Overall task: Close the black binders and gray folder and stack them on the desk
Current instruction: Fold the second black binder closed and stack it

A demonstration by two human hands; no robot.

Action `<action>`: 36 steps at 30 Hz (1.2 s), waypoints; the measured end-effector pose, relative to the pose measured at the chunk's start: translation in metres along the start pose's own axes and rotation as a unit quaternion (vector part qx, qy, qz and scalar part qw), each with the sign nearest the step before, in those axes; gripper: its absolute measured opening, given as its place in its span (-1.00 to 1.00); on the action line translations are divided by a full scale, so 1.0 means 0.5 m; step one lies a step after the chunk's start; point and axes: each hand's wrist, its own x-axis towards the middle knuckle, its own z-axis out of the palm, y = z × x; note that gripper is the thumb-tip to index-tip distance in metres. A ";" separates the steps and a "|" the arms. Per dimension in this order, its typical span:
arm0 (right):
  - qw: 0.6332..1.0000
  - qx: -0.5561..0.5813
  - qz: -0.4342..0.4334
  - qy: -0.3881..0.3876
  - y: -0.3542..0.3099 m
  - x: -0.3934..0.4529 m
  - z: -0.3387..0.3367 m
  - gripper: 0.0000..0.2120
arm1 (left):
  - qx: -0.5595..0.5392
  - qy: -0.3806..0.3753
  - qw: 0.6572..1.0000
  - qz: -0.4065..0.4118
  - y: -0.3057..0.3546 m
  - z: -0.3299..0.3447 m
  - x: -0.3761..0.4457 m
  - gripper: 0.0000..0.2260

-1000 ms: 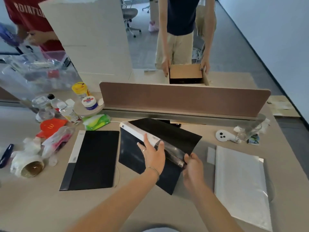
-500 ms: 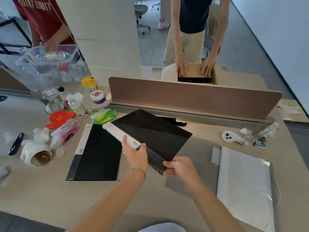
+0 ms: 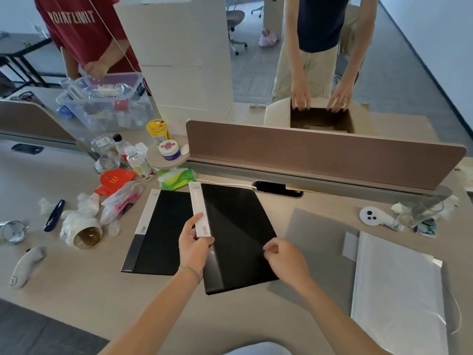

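Observation:
A closed black binder (image 3: pixel 235 234) with a white spine strip lies in the middle of the desk, slightly raised over the edge of a second closed black binder (image 3: pixel 163 234) to its left. My left hand (image 3: pixel 193 245) grips the first binder's spine. My right hand (image 3: pixel 286 257) pinches its right edge with curled fingers. An open gray folder (image 3: pixel 317 242) lies flat to the right, with white sheets (image 3: pixel 394 290) on its right half.
Clutter fills the left of the desk: a paper cup (image 3: pixel 85 235), plastic bags, bottles, a blue pen (image 3: pixel 53 215), a green wipes pack (image 3: pixel 176 178). A brown divider (image 3: pixel 320 155) runs behind. A white controller (image 3: pixel 372 216) and glass sit right. Two people stand beyond.
The open binder was shut and turned from a diagonal to nearly straight. It now sits next to and partly over the left binder, with both hands still on it.

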 end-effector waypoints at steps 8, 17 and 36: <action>0.972 0.220 0.084 -0.025 0.000 0.079 0.014 -0.37 | 0.055 -0.111 0.992 0.026 0.026 -0.074 0.027 -0.39; 0.976 0.216 0.024 0.001 -0.094 0.108 0.107 -0.63 | 0.124 -0.084 0.989 0.000 0.015 -0.211 0.123 -0.15; 0.930 0.336 0.113 -0.096 -0.301 0.240 0.364 -0.18 | 0.304 0.069 0.950 -0.019 -0.043 -0.347 0.447 -0.52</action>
